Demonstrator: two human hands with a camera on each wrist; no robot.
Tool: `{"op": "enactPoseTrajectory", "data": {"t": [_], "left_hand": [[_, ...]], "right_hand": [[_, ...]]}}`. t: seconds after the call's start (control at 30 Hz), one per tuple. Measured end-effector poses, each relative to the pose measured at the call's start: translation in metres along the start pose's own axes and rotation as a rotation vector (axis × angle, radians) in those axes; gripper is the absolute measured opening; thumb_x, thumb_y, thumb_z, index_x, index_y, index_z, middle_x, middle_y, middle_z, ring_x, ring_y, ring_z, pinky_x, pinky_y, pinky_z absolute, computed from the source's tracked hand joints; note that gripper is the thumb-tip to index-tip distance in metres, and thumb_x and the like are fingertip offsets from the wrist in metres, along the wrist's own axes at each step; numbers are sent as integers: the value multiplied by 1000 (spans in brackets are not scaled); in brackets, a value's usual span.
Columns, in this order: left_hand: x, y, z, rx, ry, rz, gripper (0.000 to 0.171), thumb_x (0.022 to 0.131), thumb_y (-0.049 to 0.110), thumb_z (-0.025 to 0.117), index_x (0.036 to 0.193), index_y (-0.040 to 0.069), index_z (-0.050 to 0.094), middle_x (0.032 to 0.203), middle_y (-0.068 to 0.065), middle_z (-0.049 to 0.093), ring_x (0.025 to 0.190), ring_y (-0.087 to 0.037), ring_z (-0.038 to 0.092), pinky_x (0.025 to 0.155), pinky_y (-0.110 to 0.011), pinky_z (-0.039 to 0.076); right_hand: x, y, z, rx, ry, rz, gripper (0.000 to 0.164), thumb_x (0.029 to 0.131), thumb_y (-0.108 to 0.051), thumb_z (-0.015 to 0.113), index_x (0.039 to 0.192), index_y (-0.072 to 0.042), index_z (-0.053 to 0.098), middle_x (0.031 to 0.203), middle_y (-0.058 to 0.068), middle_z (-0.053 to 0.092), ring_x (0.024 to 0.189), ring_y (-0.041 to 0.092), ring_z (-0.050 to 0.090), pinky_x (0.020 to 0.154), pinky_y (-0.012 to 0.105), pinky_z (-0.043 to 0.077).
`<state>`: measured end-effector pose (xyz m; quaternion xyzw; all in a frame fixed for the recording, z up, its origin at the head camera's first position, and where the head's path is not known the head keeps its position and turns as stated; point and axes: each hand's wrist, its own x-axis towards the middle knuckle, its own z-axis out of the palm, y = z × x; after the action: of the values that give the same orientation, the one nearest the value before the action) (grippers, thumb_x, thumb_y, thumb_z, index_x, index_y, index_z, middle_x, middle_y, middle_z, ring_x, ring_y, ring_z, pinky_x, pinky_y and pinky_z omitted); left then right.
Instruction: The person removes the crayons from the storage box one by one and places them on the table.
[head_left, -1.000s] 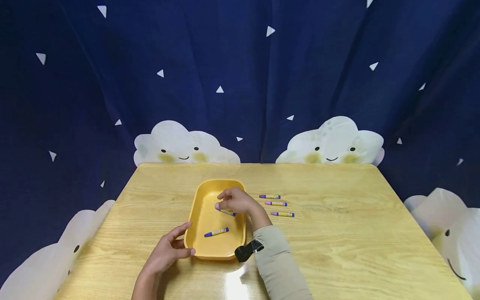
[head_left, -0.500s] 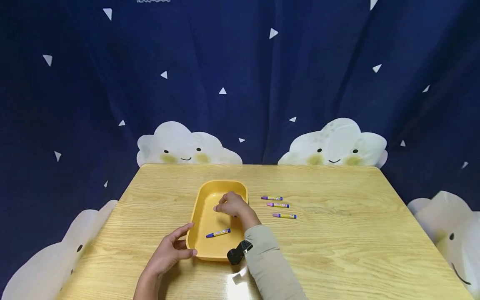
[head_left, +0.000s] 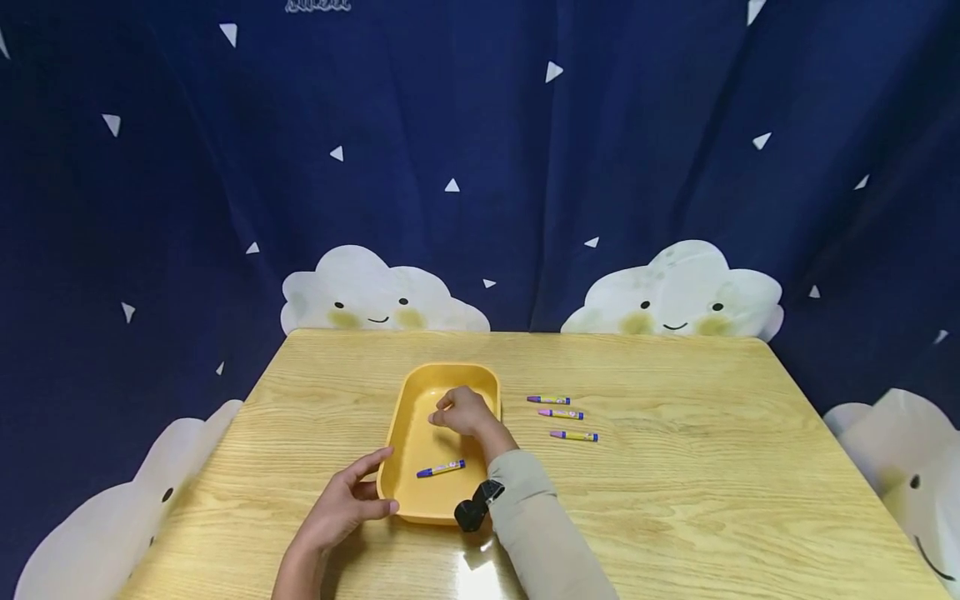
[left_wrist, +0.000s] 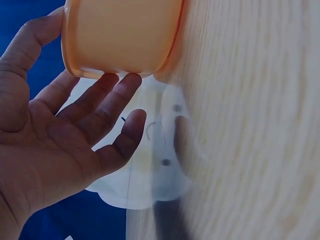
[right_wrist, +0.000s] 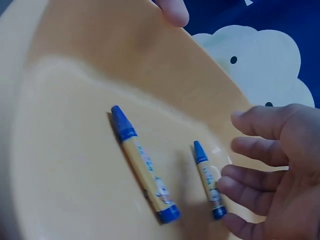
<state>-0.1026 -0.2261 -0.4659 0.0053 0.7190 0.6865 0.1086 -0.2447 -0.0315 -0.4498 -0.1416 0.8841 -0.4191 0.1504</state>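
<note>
A yellow plastic tray (head_left: 397,433) stands on the wooden table. My left hand (head_left: 341,508) holds its near left corner, with the thumb at the rim and fingertips against the outer wall (left_wrist: 125,40). Inside the tray lies a blue crayon (head_left: 441,469) with a yellow printed wrapper. A second blue crayon (right_wrist: 207,180) rests on the tray floor, hidden under my right hand in the head view. Over that crayon, my right hand (head_left: 465,412) reaches into the tray. In the right wrist view its bent, spread fingers (right_wrist: 250,197) are right beside the crayon.
To the right of the tray lie a dark purple crayon (head_left: 548,400), a pink crayon (head_left: 560,413) and a light purple crayon (head_left: 573,436). A dark blue curtain (head_left: 517,167) with white triangles and clouds hangs behind the table (head_left: 675,467).
My right hand has lowered over the farther crayon in the tray and covers it in the head view. The left hand stays at the tray corner. The whole head view has shifted slightly.
</note>
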Motion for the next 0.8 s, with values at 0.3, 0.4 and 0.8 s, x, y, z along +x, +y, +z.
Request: {"op": "enactPoseTrajectory", "data": {"t": [0.3, 0.4, 0.8], "left_hand": [[0, 0, 1, -2, -1, -3, 82, 70, -3, 78, 140, -4, 35, 137, -30, 33, 106, -41, 55, 77, -33, 50], [1, 0, 1, -3, -2, -4, 82, 70, -3, 78, 140, -5, 35, 137, -30, 33, 106, -40, 55, 77, -33, 50], [1, 0, 2, -5, 0, -1, 79, 71, -6, 75, 140, -5, 35, 137, -29, 32, 105, -39, 56, 78, -31, 49]], "right_hand": [[7, 10, 7, 79, 134, 31, 23, 80, -14, 73, 99, -1, 68, 91, 8, 61, 81, 21, 55, 67, 31, 46], [10, 12, 8, 50, 170, 61, 23, 77, -15, 76, 95, -2, 69, 93, 8, 62, 82, 21, 55, 69, 31, 46], [16, 15, 6, 0, 167, 56, 22, 70, -13, 81, 89, -4, 73, 92, 8, 66, 83, 21, 55, 72, 28, 45]]}}
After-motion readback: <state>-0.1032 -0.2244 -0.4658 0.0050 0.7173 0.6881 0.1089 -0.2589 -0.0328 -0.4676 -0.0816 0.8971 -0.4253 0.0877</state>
